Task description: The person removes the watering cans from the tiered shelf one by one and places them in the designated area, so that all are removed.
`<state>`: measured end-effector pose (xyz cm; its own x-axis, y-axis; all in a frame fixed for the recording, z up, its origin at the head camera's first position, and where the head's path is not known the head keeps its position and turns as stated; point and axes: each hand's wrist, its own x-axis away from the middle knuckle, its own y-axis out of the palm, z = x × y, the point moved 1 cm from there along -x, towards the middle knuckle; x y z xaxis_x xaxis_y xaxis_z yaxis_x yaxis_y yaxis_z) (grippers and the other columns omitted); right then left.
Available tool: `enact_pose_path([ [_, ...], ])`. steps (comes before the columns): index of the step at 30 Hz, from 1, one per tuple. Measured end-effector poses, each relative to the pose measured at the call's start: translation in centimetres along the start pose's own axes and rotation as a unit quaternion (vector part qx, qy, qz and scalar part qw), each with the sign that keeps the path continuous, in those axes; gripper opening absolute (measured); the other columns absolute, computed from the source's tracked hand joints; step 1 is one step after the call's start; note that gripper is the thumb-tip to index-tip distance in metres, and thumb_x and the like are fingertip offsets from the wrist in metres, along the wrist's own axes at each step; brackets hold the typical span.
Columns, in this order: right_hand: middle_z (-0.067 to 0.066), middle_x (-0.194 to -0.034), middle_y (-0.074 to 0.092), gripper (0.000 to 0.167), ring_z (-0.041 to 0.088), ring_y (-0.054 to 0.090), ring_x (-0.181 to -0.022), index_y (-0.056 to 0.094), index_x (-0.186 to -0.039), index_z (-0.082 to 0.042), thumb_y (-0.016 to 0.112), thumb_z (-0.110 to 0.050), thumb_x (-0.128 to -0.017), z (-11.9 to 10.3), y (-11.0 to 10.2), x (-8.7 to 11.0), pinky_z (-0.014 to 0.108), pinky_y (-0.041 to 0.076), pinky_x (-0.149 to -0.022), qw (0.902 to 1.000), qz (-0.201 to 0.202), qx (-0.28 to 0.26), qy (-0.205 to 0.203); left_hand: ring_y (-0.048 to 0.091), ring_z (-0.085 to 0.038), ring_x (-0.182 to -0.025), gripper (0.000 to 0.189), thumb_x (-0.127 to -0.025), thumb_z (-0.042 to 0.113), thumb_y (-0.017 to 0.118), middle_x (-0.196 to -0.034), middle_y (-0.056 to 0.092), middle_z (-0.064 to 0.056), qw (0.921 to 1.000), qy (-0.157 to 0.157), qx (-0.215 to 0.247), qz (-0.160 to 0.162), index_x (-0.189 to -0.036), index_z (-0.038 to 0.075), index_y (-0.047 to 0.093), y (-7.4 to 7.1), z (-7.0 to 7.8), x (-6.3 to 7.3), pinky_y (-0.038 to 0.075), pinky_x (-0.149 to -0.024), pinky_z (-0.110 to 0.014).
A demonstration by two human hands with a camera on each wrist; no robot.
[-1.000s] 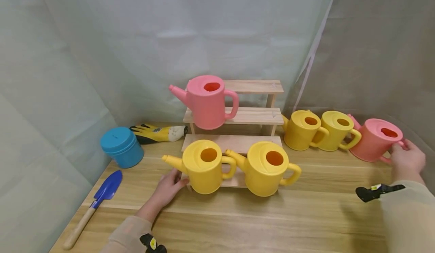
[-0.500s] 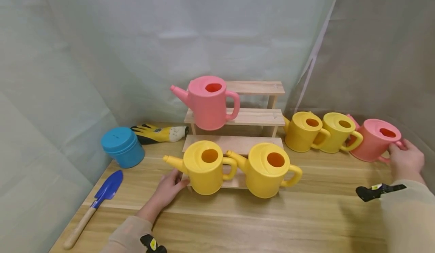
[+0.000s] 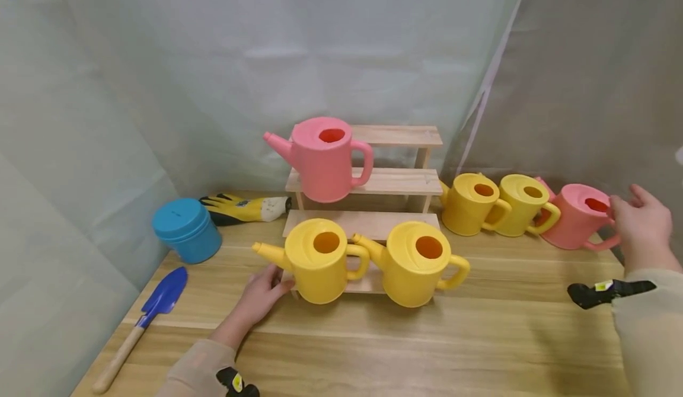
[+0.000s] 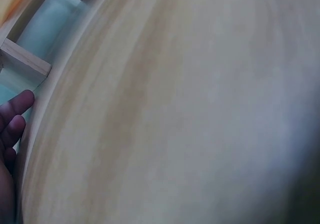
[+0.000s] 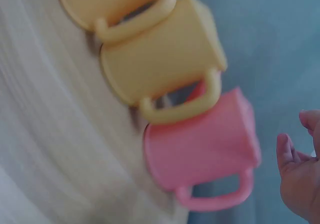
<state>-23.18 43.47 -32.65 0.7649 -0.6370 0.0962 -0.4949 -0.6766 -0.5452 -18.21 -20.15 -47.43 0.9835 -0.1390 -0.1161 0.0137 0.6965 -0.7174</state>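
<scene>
My left hand [image 3: 262,295] holds the left end of the wooden tiered stand's [image 3: 368,225] lowest step, thumb at its front corner. In the left wrist view, a few of its bent fingers [image 4: 17,104] show beside the stand's wooden part [image 4: 25,59]. At the far right, my right hand [image 3: 644,224] is off the pink watering can [image 3: 573,219], raised beside its handle with fingers loosely extended. In the right wrist view a gap separates the hand [image 5: 302,179] from the can's handle [image 5: 220,199]. This can stands last in a row after two yellow watering cans [image 3: 466,210].
Another pink watering can [image 3: 324,166] sits on an upper step. Two yellow cans, one on the left [image 3: 320,269] and one on the right [image 3: 411,272], occupy the lowest step. A blue tub [image 3: 187,231], a garden glove [image 3: 240,208] and a hand trowel [image 3: 160,302] lie left.
My right hand has let go of the pink watering can's handle and lifted up and to the right. The left hand stays at the stand.
</scene>
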Motion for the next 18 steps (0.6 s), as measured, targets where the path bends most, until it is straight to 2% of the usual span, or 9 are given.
enact_pose_path([
  [7, 0.005, -0.155, 0.01, 0.064, 0.026, 0.032, -0.134, 0.004, -0.148, -0.037, 0.04, -0.046, -0.095, -3.7, 1.1, 1.1, 0.042, 0.028, -0.103, 0.9956, -0.054, -0.025, -0.073, 0.044, -0.017, -0.073, 0.032, -0.09, 0.042, 0.056, -0.075, 0.046, 0.002, 1.0, 0.006, -0.002, 0.005, -0.109, 0.017, 0.05, 0.0, -0.2, -0.1, 0.026, -0.074, -0.039],
  [12, 0.0, -0.154, 0.019, 0.065, 0.018, 0.038, -0.13, 0.008, -0.147, -0.04, 0.04, -0.052, -0.092, -6.0, 2.3, 2.7, 0.045, 0.025, -0.105, 0.9842, -0.111, -0.043, -0.131, 0.043, -0.017, -0.072, 0.031, -0.09, 0.042, 0.056, -0.075, 0.045, 0.002, 0.9999, 0.008, -0.003, 0.005, -0.107, 0.016, 0.05, 0.0, -0.2, 0.0, 0.026, -0.073, -0.039],
  [15, -0.002, -0.153, 0.022, 0.064, 0.014, 0.042, -0.124, 0.011, -0.147, -0.042, 0.04, -0.054, -0.091, -7.6, 3.3, 4.0, 0.044, 0.024, -0.105, 0.9777, -0.13, -0.046, -0.159, 0.043, -0.016, -0.072, 0.031, -0.09, 0.042, 0.056, -0.075, 0.045, 0.002, 0.9999, 0.009, -0.002, 0.007, -0.106, 0.016, 0.051, 0.0, -0.2, 0.0, 0.026, -0.074, -0.039],
  [18, 0.002, -0.152, 0.025, 0.065, 0.014, 0.044, -0.118, 0.012, -0.147, -0.041, 0.04, -0.054, -0.09, -9.3, 4.3, 5.3, 0.043, 0.028, -0.104, 0.9707, -0.14, -0.023, -0.194, 0.044, -0.016, -0.073, 0.031, -0.09, 0.042, 0.056, -0.075, 0.046, 0.002, 0.9999, 0.009, 0.0, 0.008, -0.107, 0.017, 0.051, 0.0, -0.2, 0.0, 0.026, -0.074, -0.039],
])
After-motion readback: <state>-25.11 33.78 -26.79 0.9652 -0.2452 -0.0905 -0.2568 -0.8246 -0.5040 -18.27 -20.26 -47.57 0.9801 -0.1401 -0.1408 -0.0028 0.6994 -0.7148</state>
